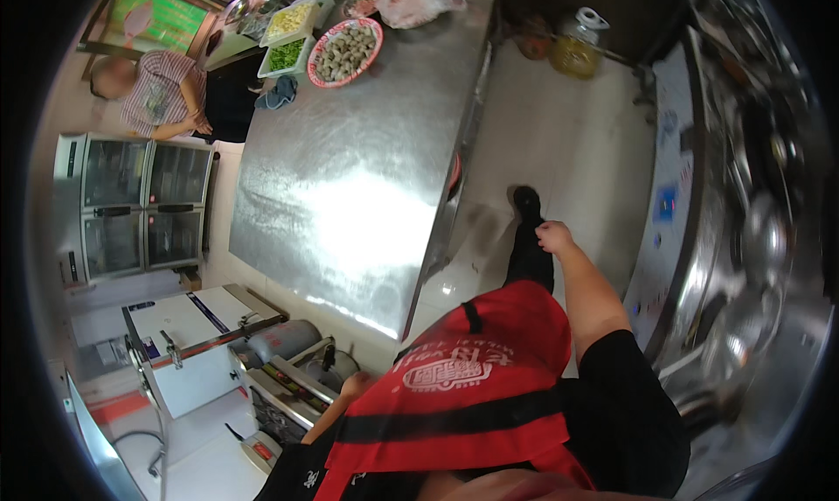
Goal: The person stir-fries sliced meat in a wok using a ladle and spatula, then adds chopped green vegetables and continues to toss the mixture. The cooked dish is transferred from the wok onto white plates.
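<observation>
My right hand hangs over the tiled floor with its fingers curled, and I see nothing in it. My left hand is low beside the red apron, partly covered by its edge; whether it holds anything is unclear. A stainless steel table stands before me, to the left. On its far part are a red-rimmed bowl of shellfish, a container of chopped greens, a container of pale yellow pieces, a plastic bag and a dark cloth.
A person stands at the table's far left side. A glass-door refrigerator, a white chest freezer and a gas cylinder are on the left. A cooking range with metal ladles lines the right; a large oil jug stands on the floor ahead.
</observation>
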Demonstrator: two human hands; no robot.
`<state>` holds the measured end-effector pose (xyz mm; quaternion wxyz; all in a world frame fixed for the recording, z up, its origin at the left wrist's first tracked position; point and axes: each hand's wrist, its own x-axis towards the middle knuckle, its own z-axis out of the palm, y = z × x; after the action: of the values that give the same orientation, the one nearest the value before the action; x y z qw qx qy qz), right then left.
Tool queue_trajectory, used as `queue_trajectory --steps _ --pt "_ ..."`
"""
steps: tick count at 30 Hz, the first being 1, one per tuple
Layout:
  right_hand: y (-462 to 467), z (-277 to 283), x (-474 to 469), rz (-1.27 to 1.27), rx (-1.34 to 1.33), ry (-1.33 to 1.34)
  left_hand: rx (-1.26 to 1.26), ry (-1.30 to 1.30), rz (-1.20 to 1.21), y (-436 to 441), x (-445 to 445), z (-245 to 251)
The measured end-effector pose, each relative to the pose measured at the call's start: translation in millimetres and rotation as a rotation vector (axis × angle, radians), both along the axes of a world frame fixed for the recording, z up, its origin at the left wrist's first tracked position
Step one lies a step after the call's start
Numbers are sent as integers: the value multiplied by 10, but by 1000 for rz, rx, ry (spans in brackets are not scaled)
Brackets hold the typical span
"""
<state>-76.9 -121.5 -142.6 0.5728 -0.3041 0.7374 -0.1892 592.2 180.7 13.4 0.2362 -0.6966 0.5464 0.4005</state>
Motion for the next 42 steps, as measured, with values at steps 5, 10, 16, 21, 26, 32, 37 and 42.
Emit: queue_trajectory --steps 5,10,16,21,26,32,37,42 --pt "-2417 -684 -194 43 -52 -70 240 -99 298 -207 -886 365" --pt "-4884 -743 -398 86 -358 68 343 -120 576 -296 -2097 911" --pt "-6560 -919 -260 -554 -214 -701 434 -140 770 -584 -3150 1343" --pt "-7045 -953 -158 -555 -180 -717 459 -159 850 -667 -3602 1620" --pt "-7153 -983 -344 -534 -158 -711 449 -127 868 -511 -3903 1726" --pt "-7187 -994 -440 -509 -131 -701 485 -162 842 -395 -4136 1737" --pt "-7375 -937 -476 -495 -151 -703 521 -202 973 -1043 -4229 1836" --pt "-7379 -881 -578 -484 -163 -730 564 -157 1000 -1430 -4231 1822"
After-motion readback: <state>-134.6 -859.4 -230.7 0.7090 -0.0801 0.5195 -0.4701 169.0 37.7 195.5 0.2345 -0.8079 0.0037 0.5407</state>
